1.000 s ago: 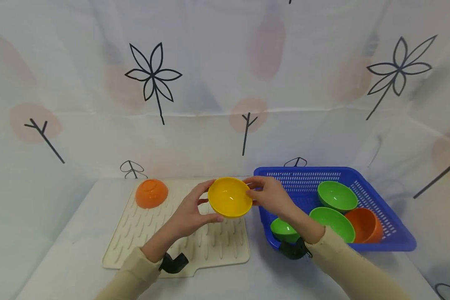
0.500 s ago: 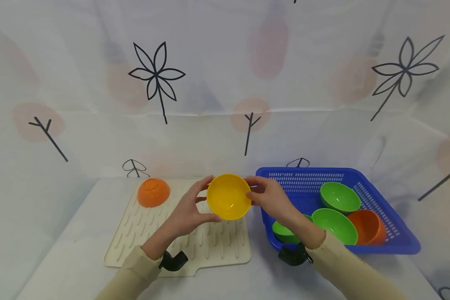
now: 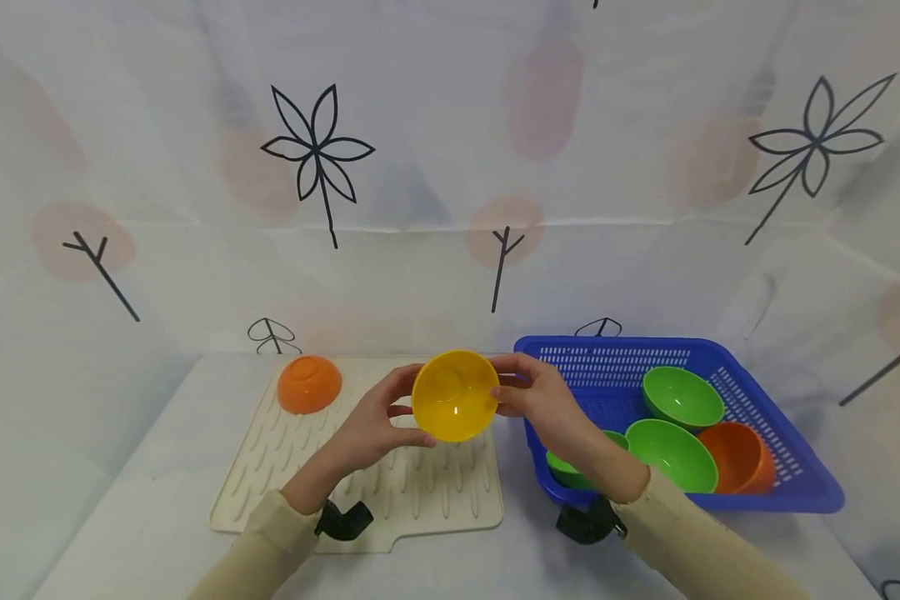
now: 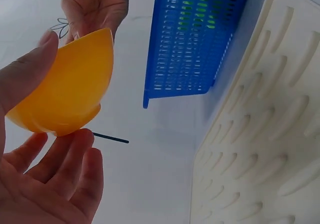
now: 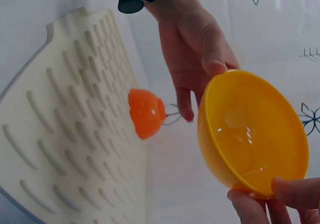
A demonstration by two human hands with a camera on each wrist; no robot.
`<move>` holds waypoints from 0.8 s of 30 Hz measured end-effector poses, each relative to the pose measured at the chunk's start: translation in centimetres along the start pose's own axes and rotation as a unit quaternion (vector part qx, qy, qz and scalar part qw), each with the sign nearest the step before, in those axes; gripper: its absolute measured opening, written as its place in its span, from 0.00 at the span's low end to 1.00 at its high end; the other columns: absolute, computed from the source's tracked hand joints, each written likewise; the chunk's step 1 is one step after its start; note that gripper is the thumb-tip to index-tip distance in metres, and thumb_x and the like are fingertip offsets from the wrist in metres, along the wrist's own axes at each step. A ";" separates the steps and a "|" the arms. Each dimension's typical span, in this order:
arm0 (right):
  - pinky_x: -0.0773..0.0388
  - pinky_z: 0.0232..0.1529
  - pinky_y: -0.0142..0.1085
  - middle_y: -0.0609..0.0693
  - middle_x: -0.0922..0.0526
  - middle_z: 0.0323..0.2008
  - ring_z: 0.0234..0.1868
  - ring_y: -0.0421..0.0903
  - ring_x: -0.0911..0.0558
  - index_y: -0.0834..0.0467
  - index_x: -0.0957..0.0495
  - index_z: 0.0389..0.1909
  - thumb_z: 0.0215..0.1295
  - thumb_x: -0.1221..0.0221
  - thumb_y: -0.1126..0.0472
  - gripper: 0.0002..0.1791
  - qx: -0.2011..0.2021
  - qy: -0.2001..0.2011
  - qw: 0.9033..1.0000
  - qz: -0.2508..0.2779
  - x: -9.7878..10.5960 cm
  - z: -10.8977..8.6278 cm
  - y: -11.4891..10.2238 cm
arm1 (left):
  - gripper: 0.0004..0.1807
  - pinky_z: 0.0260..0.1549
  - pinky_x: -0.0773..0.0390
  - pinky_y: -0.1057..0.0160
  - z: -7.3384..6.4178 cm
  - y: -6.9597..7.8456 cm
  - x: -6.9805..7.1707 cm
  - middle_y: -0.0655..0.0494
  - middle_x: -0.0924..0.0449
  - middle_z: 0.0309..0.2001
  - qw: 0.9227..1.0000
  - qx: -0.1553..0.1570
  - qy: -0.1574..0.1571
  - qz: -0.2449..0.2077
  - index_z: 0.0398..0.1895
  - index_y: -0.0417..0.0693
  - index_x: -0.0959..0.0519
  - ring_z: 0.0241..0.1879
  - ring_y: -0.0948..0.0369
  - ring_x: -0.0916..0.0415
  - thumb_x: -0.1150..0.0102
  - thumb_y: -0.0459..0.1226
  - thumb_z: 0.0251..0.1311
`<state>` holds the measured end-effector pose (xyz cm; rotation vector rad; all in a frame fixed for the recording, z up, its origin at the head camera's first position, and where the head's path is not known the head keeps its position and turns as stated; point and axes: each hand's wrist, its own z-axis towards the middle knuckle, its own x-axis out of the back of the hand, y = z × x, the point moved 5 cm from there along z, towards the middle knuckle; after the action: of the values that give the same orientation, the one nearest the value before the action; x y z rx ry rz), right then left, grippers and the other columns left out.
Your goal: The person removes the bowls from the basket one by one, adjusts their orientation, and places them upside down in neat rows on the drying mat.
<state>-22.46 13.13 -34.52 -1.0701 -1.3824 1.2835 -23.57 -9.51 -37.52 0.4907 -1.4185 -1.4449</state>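
A yellow bowl (image 3: 455, 397) is held up between both hands, above the cream drying mat (image 3: 450, 500), its inside facing the head camera. My left hand (image 3: 375, 421) grips its left side, the thumb at the rim and the fingers behind, against the bowl's base in the left wrist view. On the other side my right hand (image 3: 543, 400) pinches the rim, thumb inside and fingers outside, as the right wrist view shows. An orange bowl (image 3: 309, 385) rests upside down on the mat's far left part.
A blue basket (image 3: 810, 492) stands to the right of the mat. Inside it lie green bowls, one at the back (image 3: 682, 397) and another in front (image 3: 671, 457), with an orange bowl (image 3: 737, 458) beside them. A patterned cloth (image 3: 420, 283) hangs behind the table.
The yellow bowl has tilted in the hands, its opening turning more toward the head camera, and shifted slightly left. Both hands keep their hold. The view has shifted a little.
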 end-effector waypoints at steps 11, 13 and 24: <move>0.22 0.57 0.44 0.59 0.21 0.57 0.57 0.54 0.20 0.63 0.25 0.59 0.66 0.41 0.75 0.21 0.015 -0.007 0.999 0.030 -0.5 0.2 0.5 | 0.43 0.53 0.21 0.55 -0.4 0.4 0.6 0.62 0.30 0.65 0.999 -0.030 0.015 0.009 0.69 0.58 0.33 0.61 0.58 0.30 0.22 0.37 0.49; 0.25 0.60 0.46 0.58 0.21 0.57 0.58 0.54 0.21 0.62 0.24 0.60 0.66 0.41 0.73 0.21 0.015 -0.011 1.000 0.014 -0.5 0.1 0.6 | 0.43 0.51 0.20 0.56 -0.6 0.5 0.9 0.64 0.29 0.64 0.999 -0.039 0.026 0.028 0.69 0.60 0.32 0.61 0.59 0.31 0.22 0.38 0.49; 0.27 0.62 0.46 0.55 0.24 0.63 0.62 0.54 0.24 0.61 0.26 0.64 0.71 0.40 0.53 0.26 0.006 -0.028 0.999 -0.018 -0.3 -0.3 0.6 | 0.44 0.45 0.18 0.58 -1.6 2.0 1.7 0.67 0.28 0.62 0.976 -0.101 0.062 0.181 0.69 0.64 0.29 0.59 0.62 0.30 0.20 0.34 0.46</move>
<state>-22.14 12.95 -35.10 -1.0026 -1.4286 1.3023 -22.20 -11.30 -35.42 0.1773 -1.1740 -1.2233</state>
